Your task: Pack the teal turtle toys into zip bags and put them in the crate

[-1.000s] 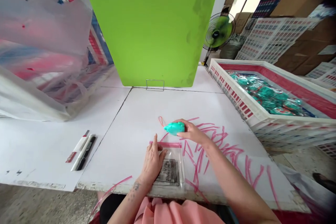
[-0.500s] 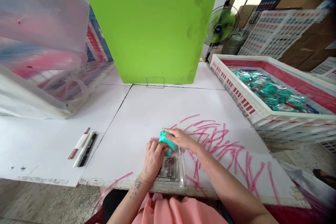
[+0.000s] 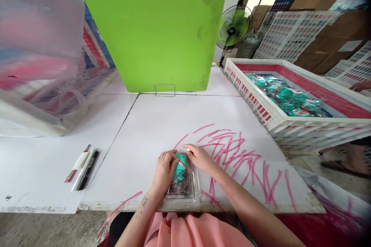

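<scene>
A teal dinosaur-like toy [image 3: 180, 168] with an orange band lies inside a clear plastic bag [image 3: 189, 191] on the white table, close to its front edge. Black print covers the lower part of the bag. My left hand [image 3: 165, 168] is closed at the bag's upper left edge, its fingertips against the toy's side. At the upper right corner of the bag, my right hand [image 3: 199, 157] pinches the edge, with the index finger pointing left above the opening. The exact grip of both thumbs is partly hidden.
Two pens and a cutter knife [image 3: 78, 166] lie on the left. A white crate [image 3: 290, 121] of bagged teal toys stands on the right. Upright behind is a green board [image 3: 150, 31] with a wire stand [image 3: 165, 94]. Plastic-covered goods [image 3: 40, 58] sit far left; a fan [image 3: 234, 29] stands behind.
The teal toy has gone from between my hands down into the clear bag. My hands have shifted to the bag's two upper edges. The whole view has turned slightly to the right.
</scene>
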A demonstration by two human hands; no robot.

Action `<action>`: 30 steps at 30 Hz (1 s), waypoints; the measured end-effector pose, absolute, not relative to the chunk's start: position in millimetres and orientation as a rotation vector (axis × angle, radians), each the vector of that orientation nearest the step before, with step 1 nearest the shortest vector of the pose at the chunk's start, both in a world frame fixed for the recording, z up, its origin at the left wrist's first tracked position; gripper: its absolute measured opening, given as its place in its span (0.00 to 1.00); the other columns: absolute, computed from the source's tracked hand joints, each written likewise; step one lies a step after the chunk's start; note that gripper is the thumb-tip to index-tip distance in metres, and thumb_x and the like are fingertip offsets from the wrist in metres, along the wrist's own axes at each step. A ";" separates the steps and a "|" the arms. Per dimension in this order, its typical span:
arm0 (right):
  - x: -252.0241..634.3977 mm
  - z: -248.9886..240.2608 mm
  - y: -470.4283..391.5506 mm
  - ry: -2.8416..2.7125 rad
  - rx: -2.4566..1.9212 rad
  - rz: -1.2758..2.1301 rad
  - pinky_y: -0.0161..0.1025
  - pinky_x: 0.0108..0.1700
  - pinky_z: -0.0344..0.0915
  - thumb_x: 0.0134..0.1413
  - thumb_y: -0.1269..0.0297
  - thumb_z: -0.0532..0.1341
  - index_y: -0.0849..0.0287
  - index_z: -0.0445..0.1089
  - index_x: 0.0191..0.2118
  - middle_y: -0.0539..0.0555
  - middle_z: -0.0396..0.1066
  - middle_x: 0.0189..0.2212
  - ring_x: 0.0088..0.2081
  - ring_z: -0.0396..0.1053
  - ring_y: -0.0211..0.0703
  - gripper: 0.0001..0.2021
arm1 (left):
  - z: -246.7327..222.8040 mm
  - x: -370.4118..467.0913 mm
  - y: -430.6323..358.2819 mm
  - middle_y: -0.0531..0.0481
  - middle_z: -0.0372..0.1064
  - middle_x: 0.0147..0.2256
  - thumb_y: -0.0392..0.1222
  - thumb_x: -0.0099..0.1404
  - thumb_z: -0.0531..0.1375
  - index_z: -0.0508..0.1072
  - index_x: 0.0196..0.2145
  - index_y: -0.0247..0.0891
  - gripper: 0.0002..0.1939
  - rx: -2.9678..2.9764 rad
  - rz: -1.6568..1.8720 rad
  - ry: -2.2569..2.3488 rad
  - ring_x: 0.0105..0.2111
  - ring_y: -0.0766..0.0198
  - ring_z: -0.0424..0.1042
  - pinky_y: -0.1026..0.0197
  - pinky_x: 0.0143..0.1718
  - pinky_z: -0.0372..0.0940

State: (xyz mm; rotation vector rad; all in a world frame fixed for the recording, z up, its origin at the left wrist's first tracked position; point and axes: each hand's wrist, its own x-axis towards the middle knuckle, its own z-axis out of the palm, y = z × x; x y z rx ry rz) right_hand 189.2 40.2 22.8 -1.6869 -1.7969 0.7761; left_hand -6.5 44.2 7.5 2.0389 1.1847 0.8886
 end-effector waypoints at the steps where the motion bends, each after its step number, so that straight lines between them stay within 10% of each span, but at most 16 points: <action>1: 183.3 21.1 37.9 -1.774 -1.676 0.781 0.36 0.31 0.59 0.60 0.68 0.53 0.53 0.69 0.54 0.50 0.72 0.27 0.27 0.67 0.41 0.18 | 12.0 -5.8 44.9 0.46 0.73 0.43 0.41 0.69 0.52 0.67 0.34 0.41 0.07 2.018 0.862 1.183 0.47 0.55 0.69 0.47 0.52 0.61; 5: 171.7 22.3 35.5 -1.682 -1.660 0.748 0.38 0.34 0.61 0.62 0.67 0.51 0.54 0.66 0.57 0.51 0.73 0.28 0.29 0.68 0.43 0.20 | 28.9 -7.4 43.9 0.50 0.72 0.32 0.42 0.69 0.53 0.68 0.32 0.41 0.08 1.975 0.784 1.162 0.37 0.58 0.70 0.53 0.45 0.64; 18: 237.8 37.6 90.1 -2.074 -1.637 0.448 0.42 0.58 0.61 0.66 0.68 0.49 0.60 0.68 0.57 0.58 0.68 0.55 0.55 0.66 0.45 0.18 | 36.3 -39.6 37.1 0.44 0.69 0.45 0.45 0.71 0.51 0.69 0.46 0.39 0.12 2.233 0.921 1.424 0.47 0.53 0.66 0.50 0.48 0.64; 30: 296.8 12.7 152.5 -2.505 -1.592 0.552 0.52 0.66 0.48 0.67 0.56 0.51 0.60 0.62 0.63 0.59 0.53 0.65 0.67 0.48 0.56 0.23 | 70.0 30.6 134.7 0.42 0.74 0.43 0.48 0.64 0.57 0.75 0.39 0.38 0.13 2.363 -0.171 1.537 0.44 0.51 0.72 0.55 0.42 0.65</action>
